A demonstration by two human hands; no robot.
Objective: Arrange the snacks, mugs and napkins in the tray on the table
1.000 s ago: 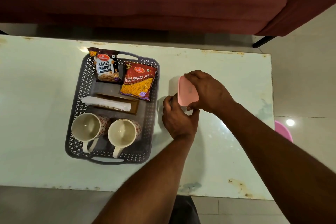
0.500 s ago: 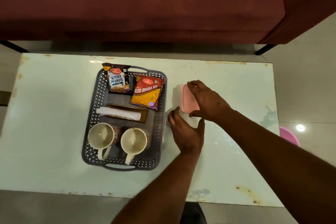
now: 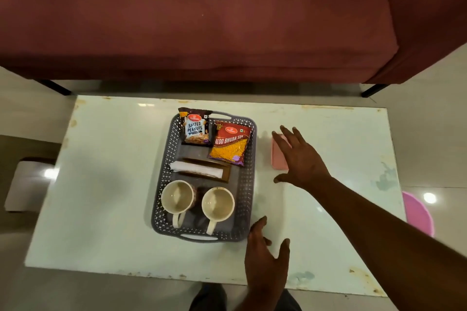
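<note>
My right hand (image 3: 302, 161) hovers spread and empty over the pink box (image 3: 278, 153); my left hand (image 3: 265, 252), also spread and empty, is by the grey tray's (image 3: 250, 184) near corner. On the pale table (image 3: 101, 184), before a maroon sofa (image 3: 202, 20), the tray holds two snack packets (image 3: 195, 129), napkins (image 3: 197, 168) and two mugs (image 3: 178, 197).

The room looks dim and a little yellow. Light comes from above: bright round spots shine on the floor (image 3: 429, 197) at the right and the left. The glossy tabletop (image 3: 113, 184) has a soft glare and small white gleams near its far edge. Soft shadows lie beside the tray (image 3: 252, 159). The sofa (image 3: 202, 20) looks dark. Edges bend outward, and the picture is slightly soft.
</note>
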